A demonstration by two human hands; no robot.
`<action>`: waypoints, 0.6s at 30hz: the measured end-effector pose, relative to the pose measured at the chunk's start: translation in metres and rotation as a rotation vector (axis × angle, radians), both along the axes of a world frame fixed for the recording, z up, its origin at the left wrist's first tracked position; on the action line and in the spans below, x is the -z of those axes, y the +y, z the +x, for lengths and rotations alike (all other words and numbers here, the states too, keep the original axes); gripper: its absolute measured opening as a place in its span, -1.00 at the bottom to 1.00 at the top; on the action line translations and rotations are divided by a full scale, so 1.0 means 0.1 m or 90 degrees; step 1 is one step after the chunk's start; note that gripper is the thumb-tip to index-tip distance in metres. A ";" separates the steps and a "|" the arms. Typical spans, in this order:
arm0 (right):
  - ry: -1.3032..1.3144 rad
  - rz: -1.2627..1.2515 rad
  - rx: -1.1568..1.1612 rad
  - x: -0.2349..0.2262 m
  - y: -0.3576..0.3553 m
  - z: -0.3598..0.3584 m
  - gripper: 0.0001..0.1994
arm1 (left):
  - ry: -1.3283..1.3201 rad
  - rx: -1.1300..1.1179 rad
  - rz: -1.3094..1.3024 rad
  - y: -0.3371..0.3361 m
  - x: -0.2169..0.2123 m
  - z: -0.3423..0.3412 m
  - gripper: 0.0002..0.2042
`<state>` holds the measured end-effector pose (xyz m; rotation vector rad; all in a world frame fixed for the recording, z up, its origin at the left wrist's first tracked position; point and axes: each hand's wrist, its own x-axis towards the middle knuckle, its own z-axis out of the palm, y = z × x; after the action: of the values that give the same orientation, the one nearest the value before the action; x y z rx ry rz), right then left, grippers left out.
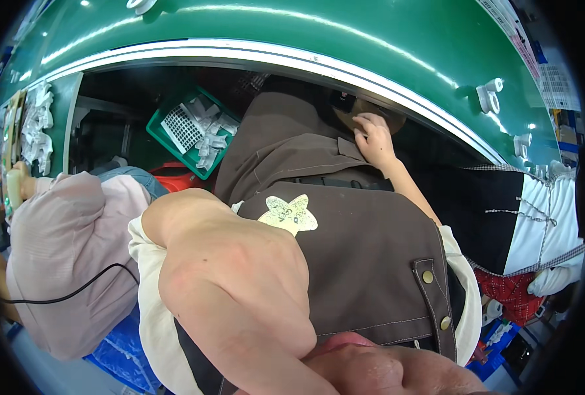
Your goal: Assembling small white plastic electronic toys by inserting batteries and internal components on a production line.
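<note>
My right hand point(374, 141) is in front of my lap, just under the edge of the green table point(259, 26). Its fingers are loosely bent and a little apart, and no held thing shows in them. Beyond the fingertips, in the shade under the table, are a rounded tan thing point(392, 121) and a small dark thing point(342, 100); I cannot tell whether the fingers touch either. My left arm point(233, 283) is sharply bent and very close to the camera, its forearm running out past the lower edge. The left hand itself is outside the picture. I wear a brown apron point(371, 263) with a pale star-shaped sticker point(288, 213).
A green basket point(153, 129) of white pieces stands under the table at left. White spool-like parts point(488, 96) sit on the tabletop. A person in a pink top point(75, 257) sits close on my left; a person in black and white clothing point(536, 217) is on my right.
</note>
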<state>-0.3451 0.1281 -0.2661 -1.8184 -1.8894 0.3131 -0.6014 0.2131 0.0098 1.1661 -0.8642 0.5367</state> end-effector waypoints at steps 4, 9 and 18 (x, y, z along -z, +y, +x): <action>-0.164 -0.195 0.173 0.15 0.03 0.08 -0.61 | -0.006 0.007 -0.012 0.08 0.02 -0.01 -0.79; -0.314 -0.187 0.173 0.45 0.11 0.30 -0.55 | -0.002 0.018 -0.032 0.09 0.07 0.04 -0.77; -0.243 -0.318 0.169 0.24 0.00 0.30 -0.59 | 0.007 0.044 -0.063 0.11 0.16 0.15 -0.76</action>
<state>-0.3149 0.1277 -0.2900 -2.5918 -1.8896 0.3917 -0.5864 0.2238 -0.0064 1.0444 -0.8553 0.5103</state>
